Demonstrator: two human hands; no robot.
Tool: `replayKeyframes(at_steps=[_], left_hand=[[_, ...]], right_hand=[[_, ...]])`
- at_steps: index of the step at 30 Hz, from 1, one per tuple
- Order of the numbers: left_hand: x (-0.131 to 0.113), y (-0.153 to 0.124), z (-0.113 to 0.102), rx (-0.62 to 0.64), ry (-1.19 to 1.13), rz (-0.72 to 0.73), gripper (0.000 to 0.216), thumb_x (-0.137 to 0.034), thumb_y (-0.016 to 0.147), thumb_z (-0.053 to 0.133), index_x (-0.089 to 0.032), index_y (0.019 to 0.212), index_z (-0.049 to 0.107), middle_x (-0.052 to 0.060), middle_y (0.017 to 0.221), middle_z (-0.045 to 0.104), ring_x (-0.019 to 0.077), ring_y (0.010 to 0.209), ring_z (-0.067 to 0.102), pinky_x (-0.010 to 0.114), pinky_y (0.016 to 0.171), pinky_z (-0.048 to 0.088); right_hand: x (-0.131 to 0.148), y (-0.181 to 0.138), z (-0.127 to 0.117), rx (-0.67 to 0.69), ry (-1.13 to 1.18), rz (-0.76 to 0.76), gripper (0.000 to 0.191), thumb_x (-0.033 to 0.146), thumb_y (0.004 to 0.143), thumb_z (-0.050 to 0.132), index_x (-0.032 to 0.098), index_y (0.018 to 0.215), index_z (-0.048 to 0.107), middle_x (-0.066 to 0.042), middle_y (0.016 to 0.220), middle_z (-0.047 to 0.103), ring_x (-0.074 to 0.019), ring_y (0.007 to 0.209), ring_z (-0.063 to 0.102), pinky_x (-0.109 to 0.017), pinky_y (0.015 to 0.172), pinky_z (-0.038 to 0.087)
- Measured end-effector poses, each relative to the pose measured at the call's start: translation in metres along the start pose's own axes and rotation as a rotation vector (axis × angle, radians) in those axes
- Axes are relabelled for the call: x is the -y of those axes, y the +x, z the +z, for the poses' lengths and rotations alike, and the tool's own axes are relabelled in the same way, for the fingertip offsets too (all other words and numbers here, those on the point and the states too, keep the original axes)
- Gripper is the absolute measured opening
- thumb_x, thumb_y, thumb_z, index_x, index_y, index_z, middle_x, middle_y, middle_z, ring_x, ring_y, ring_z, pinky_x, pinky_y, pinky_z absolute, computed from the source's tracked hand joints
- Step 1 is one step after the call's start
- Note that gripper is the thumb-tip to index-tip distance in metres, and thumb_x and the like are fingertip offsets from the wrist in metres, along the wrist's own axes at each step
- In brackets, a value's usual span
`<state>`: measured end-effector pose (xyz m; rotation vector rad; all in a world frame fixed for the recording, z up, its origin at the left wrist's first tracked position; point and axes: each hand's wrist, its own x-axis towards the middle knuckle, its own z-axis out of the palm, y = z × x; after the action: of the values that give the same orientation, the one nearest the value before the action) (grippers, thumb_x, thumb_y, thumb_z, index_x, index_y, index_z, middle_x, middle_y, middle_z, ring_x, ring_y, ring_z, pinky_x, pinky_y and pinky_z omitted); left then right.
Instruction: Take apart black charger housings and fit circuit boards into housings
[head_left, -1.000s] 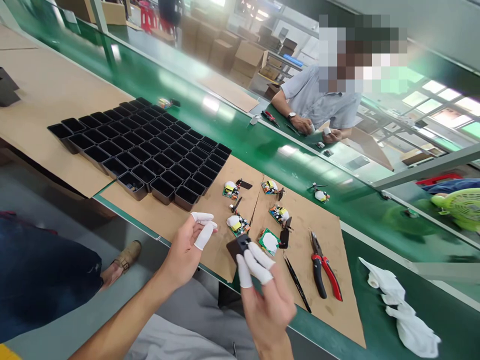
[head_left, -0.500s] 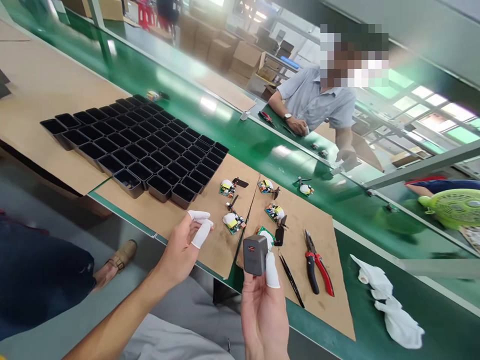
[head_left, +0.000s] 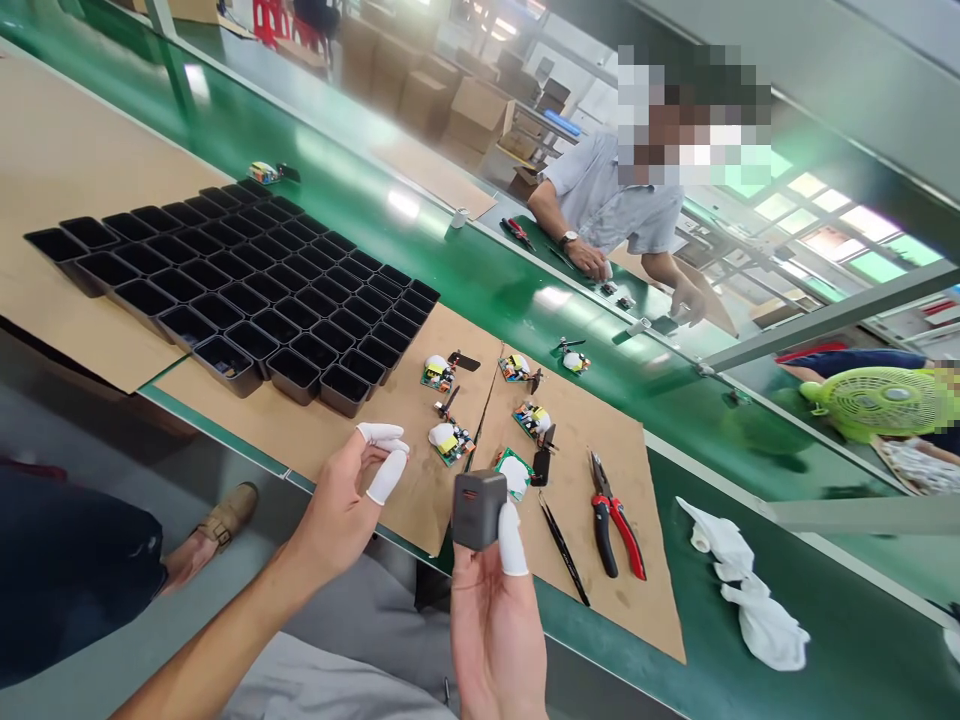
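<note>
My right hand (head_left: 499,610) is closed around a small black plastic charger housing (head_left: 478,510), held upright above the table's front edge. A slot shows in the housing's face; its thumb wears a white finger cot. To the left, my left hand (head_left: 341,510) is empty, its fingers curved and a gap between thumb and index, both in white cots. A circuit board with a white blob (head_left: 516,474) lies just behind the housing. Several more boards, such as this one (head_left: 450,440) with yellow parts, lie on the cardboard sheet (head_left: 405,500).
Rows of open black housings (head_left: 289,300) stand at the left. On the right lie black tweezers (head_left: 564,550), red-and-black pliers (head_left: 616,515) and crumpled white cloth (head_left: 769,620). Across the green bench sits a co-worker (head_left: 600,190); a green fan (head_left: 877,400) is at far right.
My view has shifted, so most things sit further left in the picture. The housing has turned slightly in my right hand, showing more of its side. My left hand keeps its pose.
</note>
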<state>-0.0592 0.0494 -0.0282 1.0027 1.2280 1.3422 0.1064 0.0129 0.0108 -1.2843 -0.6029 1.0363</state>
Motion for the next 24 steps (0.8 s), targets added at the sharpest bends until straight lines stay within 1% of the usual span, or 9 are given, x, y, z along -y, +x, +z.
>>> replayKeyframes(at_steps=[3, 6, 8, 10, 13, 16, 18, 21, 24], left_hand=[[0.001, 0.0, 0.0, 0.012, -0.006, 0.006, 0.051, -0.068, 0.108, 0.065, -0.023, 0.132, 0.064, 0.014, 0.131, 0.079, 0.0302, 0.123, 0.076, 0.049, 0.113, 0.058], [0.002, 0.0, 0.0, 0.018, -0.008, 0.011, 0.052, -0.068, 0.109, 0.063, -0.023, 0.134, 0.064, 0.014, 0.132, 0.078, 0.0302, 0.124, 0.076, 0.049, 0.113, 0.057], [0.003, -0.001, 0.0, 0.016, -0.008, 0.013, 0.051, -0.068, 0.11, 0.063, -0.023, 0.134, 0.063, 0.014, 0.132, 0.077, 0.0302, 0.125, 0.075, 0.049, 0.113, 0.057], [0.003, -0.001, 0.0, 0.014, -0.018, 0.016, 0.05, -0.067, 0.11, 0.063, -0.023, 0.133, 0.064, 0.014, 0.132, 0.078, 0.03, 0.124, 0.076, 0.048, 0.112, 0.057], [0.002, -0.001, 0.0, 0.012, -0.013, 0.035, 0.048, -0.066, 0.111, 0.062, -0.023, 0.132, 0.064, 0.014, 0.133, 0.078, 0.0299, 0.125, 0.075, 0.047, 0.113, 0.057], [0.003, -0.001, -0.001, 0.016, 0.0, 0.047, 0.046, -0.064, 0.112, 0.062, -0.023, 0.132, 0.065, 0.014, 0.134, 0.077, 0.0299, 0.126, 0.075, 0.047, 0.113, 0.057], [0.003, -0.002, -0.001, 0.023, 0.0, 0.045, 0.044, -0.063, 0.113, 0.062, -0.023, 0.133, 0.065, 0.014, 0.135, 0.077, 0.0295, 0.127, 0.075, 0.047, 0.113, 0.057], [0.004, -0.003, -0.002, 0.037, 0.028, 0.059, 0.041, -0.06, 0.114, 0.062, -0.024, 0.134, 0.066, 0.014, 0.136, 0.076, 0.0284, 0.127, 0.075, 0.046, 0.114, 0.057], [0.004, -0.004, -0.002, 0.044, 0.073, 0.067, 0.038, -0.057, 0.115, 0.061, -0.025, 0.133, 0.066, 0.013, 0.135, 0.076, 0.0271, 0.122, 0.075, 0.046, 0.112, 0.057]], right_hand=[[-0.001, 0.009, -0.001, -0.082, -0.274, -0.42, 0.028, 0.036, 0.092, 0.095, 0.02, 0.113, 0.087, -0.009, 0.111, 0.089, -0.0199, 0.099, 0.084, -0.035, 0.094, 0.071], [0.002, 0.017, -0.006, -0.098, -0.325, -0.649, 0.031, 0.019, 0.078, 0.103, 0.023, 0.106, 0.089, -0.008, 0.114, 0.088, -0.023, 0.11, 0.082, -0.038, 0.102, 0.069], [0.001, 0.02, -0.008, 0.008, -0.445, -0.818, 0.038, 0.012, 0.079, 0.099, 0.027, 0.112, 0.09, -0.007, 0.119, 0.087, -0.0244, 0.114, 0.082, -0.04, 0.103, 0.068], [-0.002, 0.021, -0.009, 0.17, -0.583, -0.869, 0.039, 0.01, 0.087, 0.092, 0.031, 0.119, 0.09, -0.007, 0.121, 0.087, -0.0223, 0.111, 0.083, -0.036, 0.099, 0.069], [-0.011, 0.022, -0.009, 0.279, -0.652, -0.711, 0.031, 0.014, 0.092, 0.086, 0.031, 0.117, 0.092, -0.005, 0.109, 0.087, -0.018, 0.099, 0.084, -0.028, 0.092, 0.067], [-0.016, 0.026, -0.007, 0.233, -0.581, -0.542, 0.02, 0.022, 0.086, 0.094, 0.026, 0.106, 0.092, -0.005, 0.1, 0.086, -0.0184, 0.093, 0.082, -0.027, 0.088, 0.067], [-0.017, 0.027, -0.005, 0.173, -0.481, -0.408, 0.024, 0.032, 0.084, 0.098, 0.024, 0.105, 0.09, -0.006, 0.101, 0.086, -0.0183, 0.091, 0.081, -0.027, 0.084, 0.068], [-0.01, 0.021, -0.004, 0.094, -0.323, -0.193, 0.034, 0.052, 0.096, 0.088, 0.023, 0.115, 0.085, -0.007, 0.105, 0.088, -0.0186, 0.083, 0.082, -0.032, 0.077, 0.072], [0.007, 0.01, -0.002, 0.047, -0.005, 0.157, 0.036, 0.055, 0.097, 0.087, 0.025, 0.117, 0.086, -0.007, 0.115, 0.09, -0.0223, 0.1, 0.087, -0.042, 0.096, 0.074]])
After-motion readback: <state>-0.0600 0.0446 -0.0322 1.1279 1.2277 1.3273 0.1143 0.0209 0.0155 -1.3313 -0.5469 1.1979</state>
